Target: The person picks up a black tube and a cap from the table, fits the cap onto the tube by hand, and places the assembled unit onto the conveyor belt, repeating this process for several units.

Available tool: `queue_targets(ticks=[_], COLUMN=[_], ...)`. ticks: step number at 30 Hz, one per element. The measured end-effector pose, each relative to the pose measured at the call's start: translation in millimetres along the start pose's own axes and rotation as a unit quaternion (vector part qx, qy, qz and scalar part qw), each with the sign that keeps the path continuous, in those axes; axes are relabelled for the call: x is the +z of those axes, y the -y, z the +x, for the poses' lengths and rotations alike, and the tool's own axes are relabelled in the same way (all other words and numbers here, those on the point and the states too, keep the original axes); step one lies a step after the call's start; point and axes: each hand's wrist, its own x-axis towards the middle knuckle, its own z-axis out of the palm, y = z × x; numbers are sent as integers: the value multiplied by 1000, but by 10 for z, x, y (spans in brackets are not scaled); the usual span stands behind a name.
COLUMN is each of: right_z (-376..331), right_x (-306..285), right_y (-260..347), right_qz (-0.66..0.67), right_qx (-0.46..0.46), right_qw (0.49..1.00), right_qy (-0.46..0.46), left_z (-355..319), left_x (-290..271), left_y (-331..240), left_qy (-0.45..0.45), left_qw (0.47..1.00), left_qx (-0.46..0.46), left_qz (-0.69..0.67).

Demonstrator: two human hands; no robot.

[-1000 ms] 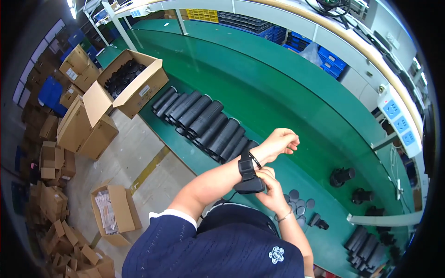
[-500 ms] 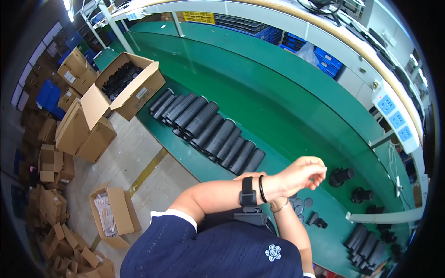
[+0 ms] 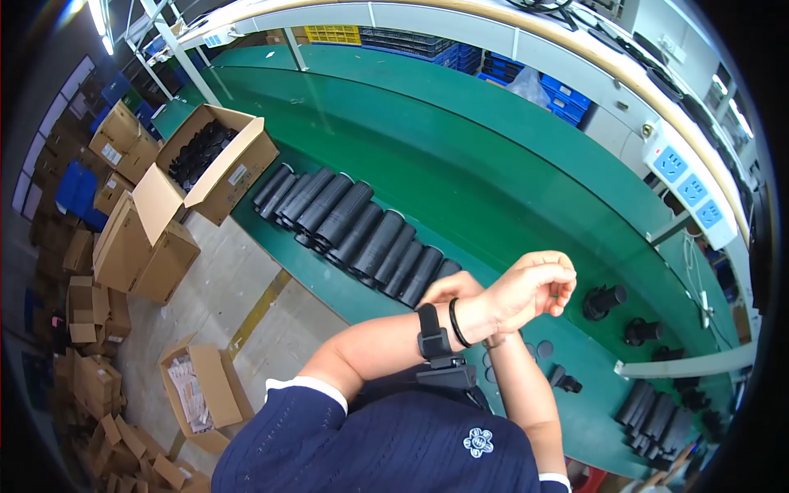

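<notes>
1. Green workbench: it runs across the view, its edges curved by the lens.
2. Open cardboard box: it sits at the bench's left end, flaps out, with a heap of flat black parts inside.
3. Black cylinders: they lie side by side in a slanting row on the bench, the near end just beside the right hand.
4. White power strip: it is fixed to the bench frame at upper right and carries three blue socket panels.
5. Left hand: raised over the bench, half open with its fingers loosely curled; nothing shows in its grasp.
6. Right hand: it reaches up behind the left forearm, fingers bent and partly hidden, so I cannot tell whether they have hold of anything.
7. Black wrist device: it hangs below the left forearm, on a black strap that goes around the arm.
8. Thin black band: around the left wrist, between strap and hand.
9. Dark round disc: flat on the bench, right of the right forearm.
</notes>
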Motion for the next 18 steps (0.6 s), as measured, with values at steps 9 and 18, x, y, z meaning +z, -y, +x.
queue_targets(ticks=[9,18], right_z=[-157,-470], right_x=[191,216], right_y=[-454,-222], right_qz=[203,-99], right_qx=[72,-155], right_qw=[974,941], right_qy=[-68,-285], left_z=[206,237], left_x=[-790,-1286], left_y=[-481,-584], left_qy=[-193,-357], left_qw=[937,859], left_qx=[240,271], left_qz=[164,248])
